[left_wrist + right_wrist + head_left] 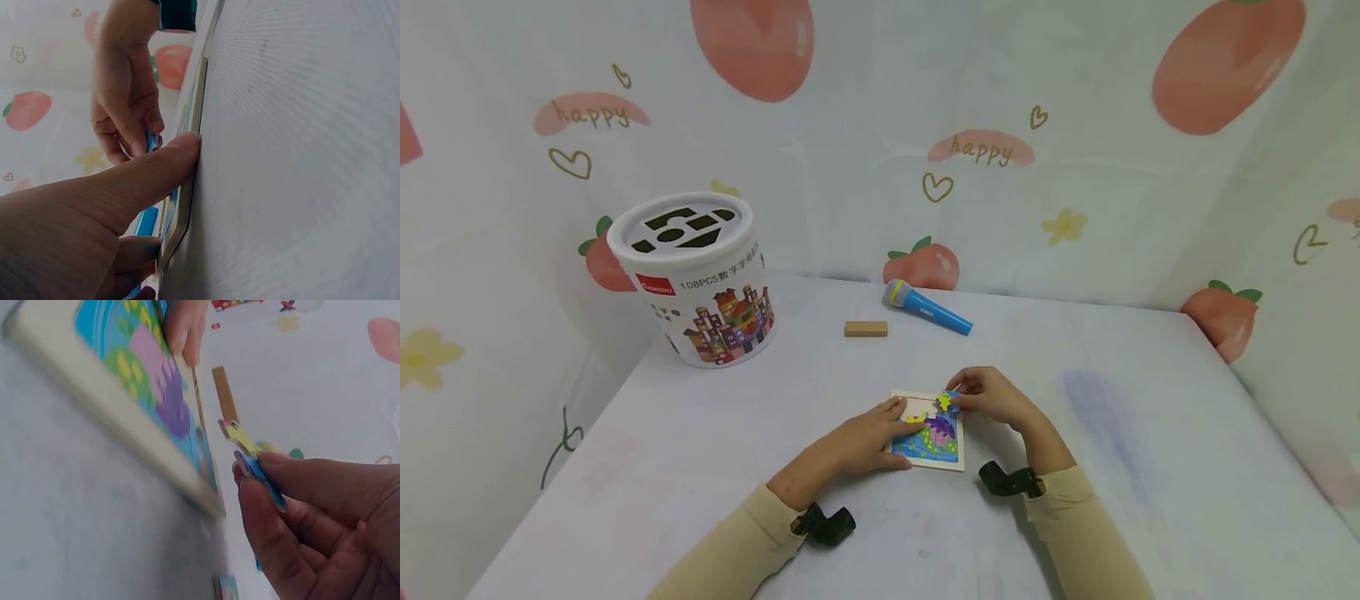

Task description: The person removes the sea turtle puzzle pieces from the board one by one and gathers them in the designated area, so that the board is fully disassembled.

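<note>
A small wooden jigsaw puzzle board (pixel 921 406) lies on the table, with blue, green, pink and purple pieces in its lower part and bare wood at its upper left. My left hand (pixel 868 437) rests on the board's left side, fingers spread over it, thumb at the near edge. Between thumb and fingers, my right hand (pixel 995 397) pinches a blue and yellow puzzle piece (pixel 250 453). The piece is held tilted by the board's upper right corner, raised off it in the right wrist view. Another puzzle piece (pixel 227 587) shows at the bottom of that view, partly cut off.
Behind the board lie a brown wooden block (pixel 866 329) and a blue toy microphone (pixel 928 308). A white lidded bucket (pixel 700 283) with printed blocks stands at the table's back left. A patterned cloth (pixel 850 167) hangs behind the table.
</note>
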Available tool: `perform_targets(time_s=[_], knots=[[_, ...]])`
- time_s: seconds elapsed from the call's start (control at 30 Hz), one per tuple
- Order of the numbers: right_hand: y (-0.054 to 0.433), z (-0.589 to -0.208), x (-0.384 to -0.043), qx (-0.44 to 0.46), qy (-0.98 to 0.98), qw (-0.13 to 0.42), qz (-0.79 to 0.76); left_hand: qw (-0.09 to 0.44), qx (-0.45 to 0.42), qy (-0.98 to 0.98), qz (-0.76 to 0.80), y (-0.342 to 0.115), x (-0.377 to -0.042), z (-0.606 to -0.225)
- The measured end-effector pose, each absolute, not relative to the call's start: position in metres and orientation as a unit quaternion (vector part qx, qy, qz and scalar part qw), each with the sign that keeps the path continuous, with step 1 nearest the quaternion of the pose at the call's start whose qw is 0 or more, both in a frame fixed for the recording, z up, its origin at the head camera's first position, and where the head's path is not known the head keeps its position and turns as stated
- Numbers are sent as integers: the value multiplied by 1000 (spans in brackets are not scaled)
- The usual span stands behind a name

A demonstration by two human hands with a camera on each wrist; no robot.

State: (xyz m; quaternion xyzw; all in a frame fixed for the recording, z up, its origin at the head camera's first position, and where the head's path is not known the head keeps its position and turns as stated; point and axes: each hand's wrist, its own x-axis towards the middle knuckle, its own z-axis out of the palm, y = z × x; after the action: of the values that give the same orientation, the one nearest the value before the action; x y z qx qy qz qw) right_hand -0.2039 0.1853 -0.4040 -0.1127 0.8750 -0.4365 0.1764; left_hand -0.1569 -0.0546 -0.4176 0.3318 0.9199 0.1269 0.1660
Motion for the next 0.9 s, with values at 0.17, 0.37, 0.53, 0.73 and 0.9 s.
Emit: perform_targets(time_s=[0.17, 0.37, 0.53, 0.73, 0.9], knots=[[204, -407, -203, -107, 883, 161, -427, 160, 333, 921, 128, -55, -156, -418], [220, -407, -202, -102, 891, 151, -415, 154, 331, 922, 130, -55, -155, -419], [230, -408, -200, -105, 890, 146, -418, 157, 331, 921, 133, -55, -155, -419], [241, -408, -199, -101, 896, 139, -410, 157, 335, 919, 135, -55, -156, -421], [248, -405, -197, -101, 898, 135, -407, 154, 332, 922, 129, -55, -155, -420]])
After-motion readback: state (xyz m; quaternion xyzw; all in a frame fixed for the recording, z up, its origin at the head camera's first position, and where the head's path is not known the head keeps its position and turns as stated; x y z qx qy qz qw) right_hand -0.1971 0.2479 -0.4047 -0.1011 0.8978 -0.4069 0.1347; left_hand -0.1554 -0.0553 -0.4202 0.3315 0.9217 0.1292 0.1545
